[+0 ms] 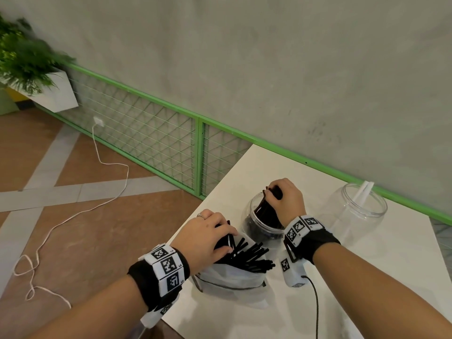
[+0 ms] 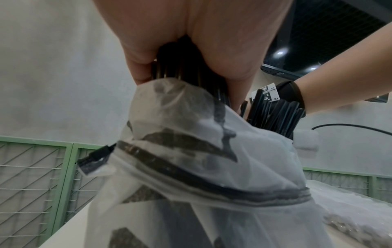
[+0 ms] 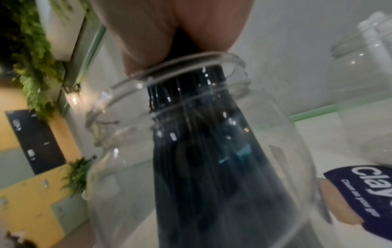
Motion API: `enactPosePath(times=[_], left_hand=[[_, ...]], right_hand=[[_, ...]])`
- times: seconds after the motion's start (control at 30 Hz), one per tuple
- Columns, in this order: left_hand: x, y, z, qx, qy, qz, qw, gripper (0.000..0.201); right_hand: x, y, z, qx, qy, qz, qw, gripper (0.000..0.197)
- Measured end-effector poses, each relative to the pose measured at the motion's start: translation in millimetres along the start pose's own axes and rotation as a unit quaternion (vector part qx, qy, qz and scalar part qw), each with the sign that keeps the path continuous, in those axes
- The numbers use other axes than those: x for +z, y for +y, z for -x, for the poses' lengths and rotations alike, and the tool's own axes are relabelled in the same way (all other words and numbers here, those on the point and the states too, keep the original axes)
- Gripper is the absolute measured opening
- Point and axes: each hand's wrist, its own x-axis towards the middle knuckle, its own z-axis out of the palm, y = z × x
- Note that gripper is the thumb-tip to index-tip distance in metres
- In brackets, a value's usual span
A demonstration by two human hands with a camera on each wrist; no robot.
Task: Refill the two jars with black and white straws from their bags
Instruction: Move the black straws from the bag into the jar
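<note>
On the white table (image 1: 367, 285) a clear jar (image 1: 254, 231) holds a bundle of black straws (image 1: 266, 214). My right hand (image 1: 285, 199) grips the top of that bundle above the jar's mouth; the right wrist view shows the black straws (image 3: 203, 134) running down inside the jar (image 3: 275, 134). My left hand (image 1: 210, 234) grips a bunch of black straws (image 2: 180, 65) that sticks out of a translucent white bag (image 1: 232, 275). More black straws (image 1: 254, 255) fan out of the bag's mouth. A second clear jar (image 1: 354, 214) at the right holds a few white straws (image 1: 364, 189).
The table's left edge drops to a brown tiled floor with a loose white cable (image 1: 97, 152). A green mesh fence (image 1: 159, 138) and grey wall run behind. A black cable (image 1: 315, 302) lies on the table near my right wrist. A potted plant (image 1: 22, 62) stands far left.
</note>
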Motion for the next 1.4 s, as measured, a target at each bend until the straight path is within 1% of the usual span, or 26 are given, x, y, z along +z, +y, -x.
enactPosePath(times=[0.03,0.1,0.2,0.27,0.33,0.4,0.43,0.5,0.6,0.7,0.77,0.83,0.87,0.97,1.03,1.13,1.2,1.23,1.3,1.33,1.37,1.4], left_hand=[[0.4,0.1,-0.2,-0.001,0.0,0.0,1.0,0.032],[0.9,0.4,-0.3,-0.001,0.002,-0.003,1.0,0.032],[2.0,-0.2,-0.3,0.0,0.004,-0.003,1.0,0.032],[2.3,-0.2,0.1,-0.001,0.003,0.001,1.0,0.032],[2.2,0.0,0.1,-0.002,0.002,0.005,1.0,0.033],[2.3,0.4,-0.2,0.001,0.003,0.005,1.0,0.034],[2.0,0.6,-0.2,0.003,0.007,0.004,1.0,0.033],[2.3,1.5,-0.1,0.008,0.015,0.002,1.0,0.032],[1.8,4.2,-0.1,0.014,0.021,0.002,1.0,0.034],[1.2,7.4,0.2,0.016,0.023,0.007,1.0,0.035],[0.9,9.2,0.3,0.015,0.023,0.009,1.0,0.035],[1.0,11.5,1.0,0.011,0.019,0.01,1.0,0.035],[0.8,12.9,1.6,0.009,0.015,0.013,1.0,0.036],[-0.6,16.6,3.4,0.004,0.012,0.025,1.0,0.04],[-1.4,18.9,5.7,-0.008,0.017,0.048,0.999,0.045],[-2.8,21.1,12.2,-0.046,0.056,0.1,0.992,0.055],[-3.8,22.3,17.2,-0.079,0.091,0.132,0.984,0.069],[-3.6,22.4,19.1,-0.097,0.098,0.152,0.979,0.078],[-3.5,22.4,20.9,-0.14,0.082,0.195,0.967,0.092],[-3.9,22.4,20.5,-0.163,0.062,0.212,0.962,0.095],[-5.0,22.1,20.3,-0.179,0.04,0.221,0.958,0.092],[-5.2,20.8,19.0,-0.185,0.023,0.225,0.957,0.086]], right_hand=[[-2.0,-0.9,-0.2,0.007,0.011,-0.009,1.0,0.007],[-3.9,0.2,-0.3,0.002,-0.001,-0.003,1.0,0.013],[-6.3,4.0,1.9,-0.008,-0.026,0.057,0.998,0.029],[-13.2,2.0,3.2,-0.007,-0.008,0.074,0.997,0.035],[-24.8,-2.4,6.9,-0.009,0.019,0.053,0.998,0.035],[-38.1,-7.0,19.2,-0.033,0.04,0.009,0.999,0.029],[-43.9,-8.7,29.5,-0.048,0.039,-0.021,0.998,0.025],[-51.5,-10.6,59.5,-0.062,0.001,-0.068,0.996,0.025],[-51.2,-6.4,112.1,-0.048,-0.095,-0.076,0.991,0.036],[-43.1,-2.9,152.3,-0.038,-0.191,-0.055,0.979,0.056],[-34.0,-5.2,165.4,-0.039,-0.214,-0.051,0.975,0.07],[-23.4,-13.1,167.9,-0.033,-0.193,-0.043,0.98,0.08],[-17.8,-17.6,166.2,-0.034,-0.17,-0.032,0.984,0.081],[-1.3,-31.7,156.4,-0.058,-0.096,0.013,0.994,0.074],[5.9,-42.9,150.8,-0.06,-0.087,0.0,0.994,0.071],[14.4,-57.6,147.9,-0.041,-0.119,-0.074,0.989,0.069],[19.6,-63.3,149.0,-0.008,-0.126,-0.131,0.983,0.074],[21.2,-65.6,149.7,0.015,-0.126,-0.167,0.978,0.078],[23.3,-67.1,151.0,0.056,-0.123,-0.23,0.964,0.082],[23.1,-67.9,151.4,0.068,-0.12,-0.249,0.959,0.082],[23.0,-69.4,152.0,0.076,-0.118,-0.261,0.955,0.081],[23.0,-70.3,152.0,0.083,-0.113,-0.271,0.952,0.08]])
